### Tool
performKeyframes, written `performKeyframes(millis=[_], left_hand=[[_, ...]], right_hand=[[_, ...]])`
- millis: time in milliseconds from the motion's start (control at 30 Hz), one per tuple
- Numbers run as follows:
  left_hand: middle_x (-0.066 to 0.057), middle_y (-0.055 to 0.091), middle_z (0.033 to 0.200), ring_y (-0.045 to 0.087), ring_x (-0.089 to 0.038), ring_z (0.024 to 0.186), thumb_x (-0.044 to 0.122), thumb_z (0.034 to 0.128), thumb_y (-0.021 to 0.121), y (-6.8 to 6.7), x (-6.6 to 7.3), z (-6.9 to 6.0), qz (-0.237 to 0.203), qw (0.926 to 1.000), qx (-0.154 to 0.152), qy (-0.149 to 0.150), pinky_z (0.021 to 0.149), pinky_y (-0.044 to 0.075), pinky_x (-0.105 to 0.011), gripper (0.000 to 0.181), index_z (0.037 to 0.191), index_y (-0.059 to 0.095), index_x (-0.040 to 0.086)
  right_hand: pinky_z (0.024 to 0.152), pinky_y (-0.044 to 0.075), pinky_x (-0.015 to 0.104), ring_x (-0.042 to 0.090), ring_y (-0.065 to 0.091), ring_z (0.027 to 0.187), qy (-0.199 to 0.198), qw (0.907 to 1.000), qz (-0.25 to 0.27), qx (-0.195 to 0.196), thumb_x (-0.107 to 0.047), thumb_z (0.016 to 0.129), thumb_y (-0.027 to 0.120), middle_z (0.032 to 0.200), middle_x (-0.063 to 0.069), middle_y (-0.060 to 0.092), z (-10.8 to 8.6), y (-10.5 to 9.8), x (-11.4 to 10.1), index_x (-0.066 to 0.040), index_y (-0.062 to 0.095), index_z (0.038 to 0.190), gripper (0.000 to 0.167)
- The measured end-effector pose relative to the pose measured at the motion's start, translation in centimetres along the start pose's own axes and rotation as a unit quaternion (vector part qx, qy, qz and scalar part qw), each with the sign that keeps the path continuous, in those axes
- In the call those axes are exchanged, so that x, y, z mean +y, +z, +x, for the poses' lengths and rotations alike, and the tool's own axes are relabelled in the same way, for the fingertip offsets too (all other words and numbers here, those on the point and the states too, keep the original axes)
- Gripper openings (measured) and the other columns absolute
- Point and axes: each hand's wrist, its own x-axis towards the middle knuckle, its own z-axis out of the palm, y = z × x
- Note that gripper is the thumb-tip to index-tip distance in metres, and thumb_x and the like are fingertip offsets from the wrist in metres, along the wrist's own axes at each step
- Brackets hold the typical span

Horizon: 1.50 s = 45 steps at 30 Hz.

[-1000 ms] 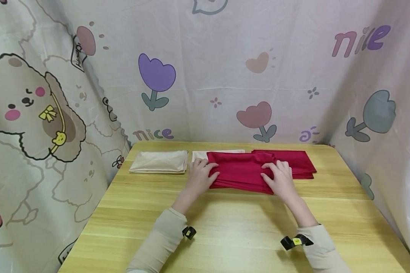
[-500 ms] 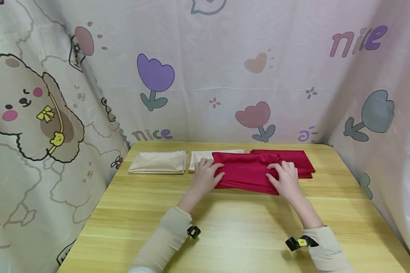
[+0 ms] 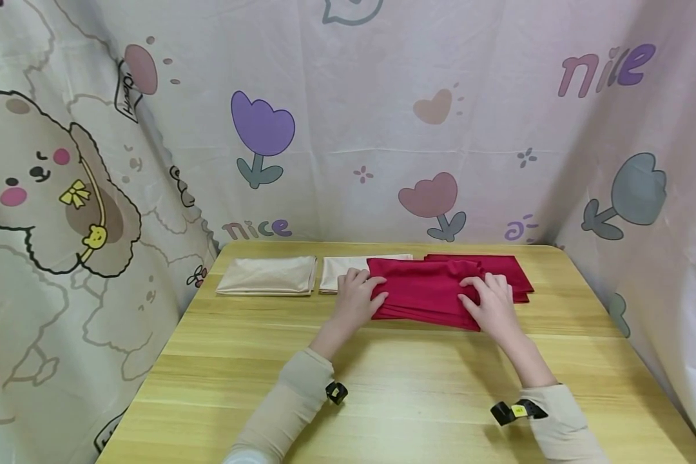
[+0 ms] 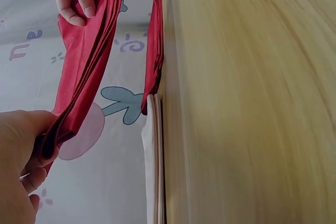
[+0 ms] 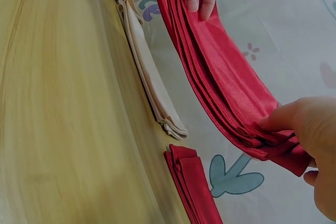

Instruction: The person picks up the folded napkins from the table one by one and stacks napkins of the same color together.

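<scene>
A folded red cloth (image 3: pixel 420 290) is held above the table by both hands. At its left end, my left hand (image 3: pixel 356 299) pinches the layers between thumb and fingers. The opposite end is gripped by my right hand (image 3: pixel 492 303) in the same way. In the right wrist view the stacked folds of the red cloth (image 5: pixel 226 72) sag slightly between the hands. Behind and to the right lies a second folded red cloth (image 3: pixel 512 274), partly covered by the held one. A folded pale cloth (image 3: pixel 335 274) is partly hidden behind the left hand and the held cloth.
At the back left of the wooden table (image 3: pixel 383 399) lies another folded cream cloth (image 3: pixel 267 276). A printed curtain (image 3: pixel 348 116) hangs behind the table's back edge and along both sides.
Both hands have carried the held red cloth to the right. More of the pale cloth behind it shows, and less of the red cloth on the table.
</scene>
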Motion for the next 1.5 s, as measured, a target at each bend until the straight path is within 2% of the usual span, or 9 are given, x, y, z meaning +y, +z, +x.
performKeyframes(millis=[367, 767, 1033, 1200, 1500], left_hand=[[0.000, 0.062, 0.102, 0.046, -0.019, 0.100, 0.037, 0.0902, 0.068, 0.4, 1.0, 0.9, -0.015, 0.9995, -0.028, -0.004, 0.084, 0.034, -0.037, 0.029, 0.115, 0.071, 0.022], [0.001, 0.060, 0.100, 0.045, -0.018, 0.100, 0.037, 0.0918, 0.066, 1.1, 1.9, 1.7, -0.029, 0.9987, -0.041, 0.008, 0.084, 0.033, -0.037, 0.029, 0.116, 0.071, 0.022], [0.001, 0.061, 0.105, 0.046, -0.018, 0.103, 0.038, 0.0910, 0.066, 1.5, 2.6, 2.2, -0.019, 0.9984, -0.053, 0.003, 0.085, 0.034, -0.036, 0.031, 0.118, 0.070, 0.023], [0.003, 0.060, 0.105, 0.045, -0.017, 0.105, 0.041, 0.0913, 0.065, 2.3, 3.0, 2.4, -0.003, 0.9978, -0.066, -0.004, 0.087, 0.034, -0.036, 0.032, 0.119, 0.069, 0.026], [0.005, 0.059, 0.101, 0.045, -0.016, 0.102, 0.041, 0.0897, 0.067, 3.3, 3.7, 2.9, 0.016, 0.9982, -0.057, 0.000, 0.084, 0.034, -0.035, 0.031, 0.117, 0.070, 0.027]], right_hand=[[0.076, 0.026, 0.044, 0.034, 0.039, 0.095, 0.001, 0.9999, -0.011, 0.001, -0.009, 0.080, 0.075, 0.081, 0.011, 0.048, 0.1, -0.5, 1.1, -0.007, 0.066, 0.100, 0.021], [0.074, 0.026, 0.043, 0.035, 0.040, 0.096, 0.005, 0.9997, -0.025, -0.003, -0.008, 0.081, 0.075, 0.084, 0.012, 0.049, 0.0, -1.1, 2.2, -0.006, 0.066, 0.101, 0.022], [0.073, 0.025, 0.043, 0.036, 0.041, 0.095, 0.006, 0.9995, -0.032, -0.001, -0.009, 0.080, 0.075, 0.082, 0.012, 0.049, 0.1, -1.2, 3.1, -0.006, 0.067, 0.100, 0.022], [0.076, 0.027, 0.047, 0.036, 0.040, 0.094, 0.009, 0.9995, -0.032, 0.000, -0.008, 0.080, 0.075, 0.082, 0.013, 0.049, 0.1, -1.2, 3.8, -0.005, 0.066, 0.099, 0.021], [0.080, 0.027, 0.049, 0.037, 0.040, 0.094, 0.020, 0.9992, -0.032, -0.014, -0.007, 0.081, 0.074, 0.081, 0.013, 0.047, 0.2, -1.3, 4.8, -0.005, 0.065, 0.100, 0.021]])
